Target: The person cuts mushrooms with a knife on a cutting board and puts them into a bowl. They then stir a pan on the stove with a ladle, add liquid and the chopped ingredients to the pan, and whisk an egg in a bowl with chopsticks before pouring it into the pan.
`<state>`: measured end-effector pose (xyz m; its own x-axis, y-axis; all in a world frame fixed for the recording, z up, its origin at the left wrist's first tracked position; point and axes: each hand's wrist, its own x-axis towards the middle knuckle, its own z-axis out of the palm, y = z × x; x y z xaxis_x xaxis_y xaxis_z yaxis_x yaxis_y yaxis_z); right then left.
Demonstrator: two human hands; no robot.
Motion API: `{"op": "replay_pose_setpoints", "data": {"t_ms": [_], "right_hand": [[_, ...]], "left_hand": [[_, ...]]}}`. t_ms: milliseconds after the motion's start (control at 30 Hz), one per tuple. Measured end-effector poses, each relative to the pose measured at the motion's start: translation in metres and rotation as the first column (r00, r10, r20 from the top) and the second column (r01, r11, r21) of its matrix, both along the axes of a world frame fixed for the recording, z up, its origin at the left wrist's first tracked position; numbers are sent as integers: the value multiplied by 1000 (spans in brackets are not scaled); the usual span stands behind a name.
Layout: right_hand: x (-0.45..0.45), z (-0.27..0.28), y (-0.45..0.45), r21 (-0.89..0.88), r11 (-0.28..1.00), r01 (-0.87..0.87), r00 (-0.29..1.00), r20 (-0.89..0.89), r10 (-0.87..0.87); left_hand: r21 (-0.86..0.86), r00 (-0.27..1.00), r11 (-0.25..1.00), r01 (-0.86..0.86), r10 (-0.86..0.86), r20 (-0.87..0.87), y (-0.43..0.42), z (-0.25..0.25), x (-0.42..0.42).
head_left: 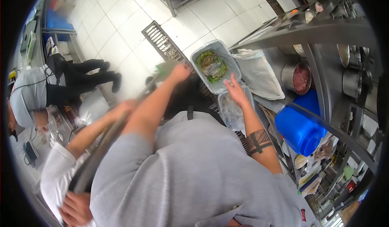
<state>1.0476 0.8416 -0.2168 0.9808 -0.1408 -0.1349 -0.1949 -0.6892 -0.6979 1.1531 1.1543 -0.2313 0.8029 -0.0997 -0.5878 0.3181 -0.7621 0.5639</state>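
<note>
Okay, your right hand (235, 91) spreads, fingers apart, at two o'clock beside the grey bin (232, 66), likely to steady it, leafy greens (213, 69) inside at one; your left hand (181, 71) blurs near twelve, grip can't be told.

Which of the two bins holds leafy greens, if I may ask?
The upper bin in the picture: leaves lie inside; the lower bin shows none.

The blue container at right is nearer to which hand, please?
Right. The right hand is left of the blue container, beside the leafy bin; the left hand is farther, on that bin's opposite side.
</note>
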Motion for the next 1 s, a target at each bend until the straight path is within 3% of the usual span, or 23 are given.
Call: {"op": "replay_pose_setpoints", "data": {"t_ms": [67,167,233,300,367,400,467,533,567,667,867,933,1000], "right_hand": [[11,-6,1,-123,991,46,944,-319,-84],[39,81,12,-21,995,97,911,-400,-98],[39,107,5,66,953,296,919,-291,-266],[52,160,9,-41,860,509,859,-37,-511],[74,175,-7,165,830,533,772,307,-556],[104,190,-3,142,824,548,770,300,-563],[169,218,7,427,739,521,635,386,-670],[189,214,-15,427,759,492,687,345,-639],[193,211,-23,450,775,443,740,304,-600],[193,190,-27,453,787,418,720,363,-591],[195,185,-20,410,782,470,706,357,-612],[191,184,-19,412,765,495,698,335,-632],[192,190,-14,418,757,501,715,292,-635]], "left_hand": [[-29,1000,1000,2,-2,-10,11,-8,-8],[-79,999,997,26,-30,-44,25,-40,-1],[-39,999,999,11,-13,-41,29,-63,5],[-72,985,997,-34,21,-170,27,-70,33],[-93,950,991,-101,68,-305,11,-94,62],[-76,996,995,-62,57,-64,-1,-113,75],[-111,940,993,43,-3,341,-32,-144,112],[-210,985,978,-19,54,162,-83,-120,174],[-288,971,957,13,57,233,-110,-124,199],[-472,935,876,94,85,344,-202,-125,262],[-521,831,686,508,-232,505,-383,-94,333],[-564,819,622,543,-244,519,-430,-80,333],[-549,766,537,641,-400,504,-474,-77,323]]}}
